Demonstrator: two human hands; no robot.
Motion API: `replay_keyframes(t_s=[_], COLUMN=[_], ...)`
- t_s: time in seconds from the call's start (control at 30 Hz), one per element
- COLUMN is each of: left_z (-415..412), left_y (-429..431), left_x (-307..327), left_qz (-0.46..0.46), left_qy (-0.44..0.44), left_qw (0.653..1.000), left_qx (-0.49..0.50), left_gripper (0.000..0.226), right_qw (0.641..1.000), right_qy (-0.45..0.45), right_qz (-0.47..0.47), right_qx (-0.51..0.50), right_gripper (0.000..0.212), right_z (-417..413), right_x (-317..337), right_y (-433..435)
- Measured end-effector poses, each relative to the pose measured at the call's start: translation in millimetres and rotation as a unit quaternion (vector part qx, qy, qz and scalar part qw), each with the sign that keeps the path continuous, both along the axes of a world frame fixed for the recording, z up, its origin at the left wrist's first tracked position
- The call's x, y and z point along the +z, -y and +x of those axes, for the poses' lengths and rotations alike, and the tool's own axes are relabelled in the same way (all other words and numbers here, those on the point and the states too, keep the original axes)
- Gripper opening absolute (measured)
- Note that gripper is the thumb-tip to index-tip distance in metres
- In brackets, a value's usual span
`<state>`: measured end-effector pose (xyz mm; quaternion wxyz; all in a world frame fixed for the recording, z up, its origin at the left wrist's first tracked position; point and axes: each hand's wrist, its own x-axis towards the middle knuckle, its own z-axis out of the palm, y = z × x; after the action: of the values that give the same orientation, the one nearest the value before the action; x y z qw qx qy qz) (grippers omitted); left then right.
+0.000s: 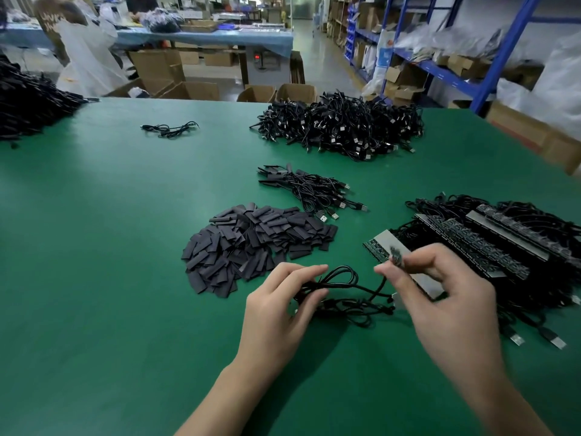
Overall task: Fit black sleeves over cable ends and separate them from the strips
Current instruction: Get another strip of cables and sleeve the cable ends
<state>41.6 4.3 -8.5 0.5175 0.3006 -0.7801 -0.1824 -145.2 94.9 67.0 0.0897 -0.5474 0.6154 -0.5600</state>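
- Black sleeves [261, 243] lay in a loose, flat heap on the green table [94, 262], just beyond my left hand and not touching it
- On my feed a coiled black cable [341, 292] sat low over the table between both hands, its loops bunched at the left
- My left hand [279, 313] had its fingers curled loosely round those loops, holding the coil together
- My right hand [446, 297] pinched the cable's small board end [394, 258] between thumb and forefinger, with the other fingers curled in behind
- That end sat right at a grey strip [386, 242] that ran under the right hand; I could not tell whether it was joined to the strip or free of it
- More strips [487, 243] were stacked to the right with cables trailing off them, and USB plugs [553, 341] stuck out on the near side
- A small bundle of cables [314, 190] lay just past the sleeves, and a large heap of USB cables [342, 127] lay farther back
- One stray cable [169, 129] lay alone towards the far left, and a dark pile [28, 102] sat at the table's left edge
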Motion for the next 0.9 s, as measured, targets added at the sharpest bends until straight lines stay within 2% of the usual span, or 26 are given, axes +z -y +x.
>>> replay_keyframes(t_s=[0.07, 0.13, 0.2, 0.27, 0.33, 0.47, 0.57, 0.7, 0.8, 0.9], left_z=[-0.6, -0.1, 0.0, -0.5, -0.4, 1.1, 2.6, 3.6, 2.7, 3.0], left_y=[-0.8, -1.9, -4.3, -6.4, -6.8, -6.5, -7.1, -7.5, -7.9, -9.0], left_x=[0.4, 1.1, 2.5, 3.5, 4.8, 7.0, 7.7, 9.3, 11.0, 12.6], left_qz=[0.012, 0.009, -0.014, -0.038, -0.051, -0.065, -0.073, -0.072, -0.037, 0.091], left_qy=[-0.01, -0.031, -0.047, -0.058, -0.063, -0.08, -0.091, -0.094, -0.082, -0.024], left_qw=[1.0, 0.999, 0.999, 0.997, 0.997, 0.995, 0.993, 0.993, 0.994, 0.983], left_qx=[0.005, -0.001, -0.012, -0.019, -0.013, -0.004, -0.003, -0.009, -0.058, -0.16], left_gripper=[0.026, 0.024, 0.023, 0.022, 0.021, 0.019, 0.019, 0.018, 0.019, 0.025], right_qw=[0.996, 0.995, 0.996, 0.991, 0.982, 0.975, 0.97, 0.943, 0.937, 0.946], right_qy=[-0.071, -0.057, 0.002, 0.098, 0.168, 0.205, 0.224, 0.33, 0.349, 0.321], right_qz=[-0.047, -0.041, 0.004, 0.045, 0.051, 0.08, 0.089, 0.044, 0.009, -0.028], right_qx=[0.033, 0.077, 0.084, 0.081, 0.067, 0.026, -0.01, -0.021, -0.015, 0.017], right_gripper=[0.005, 0.004, 0.005, 0.012, 0.013, 0.021, 0.016, 0.014, 0.014, 0.016], right_z=[9.2, 14.9, 15.8, 10.6, -1.5, -27.6, -41.8, -53.4, -59.4, -62.9], right_x=[3.9, 2.8, 2.7, 4.2, 6.0, 9.4, 6.6, 8.7, 14.3, 25.7], right_y=[-8.7, -12.4, -11.5, -8.6, -3.1, 6.3, 9.6, 10.3, 7.7, 3.6])
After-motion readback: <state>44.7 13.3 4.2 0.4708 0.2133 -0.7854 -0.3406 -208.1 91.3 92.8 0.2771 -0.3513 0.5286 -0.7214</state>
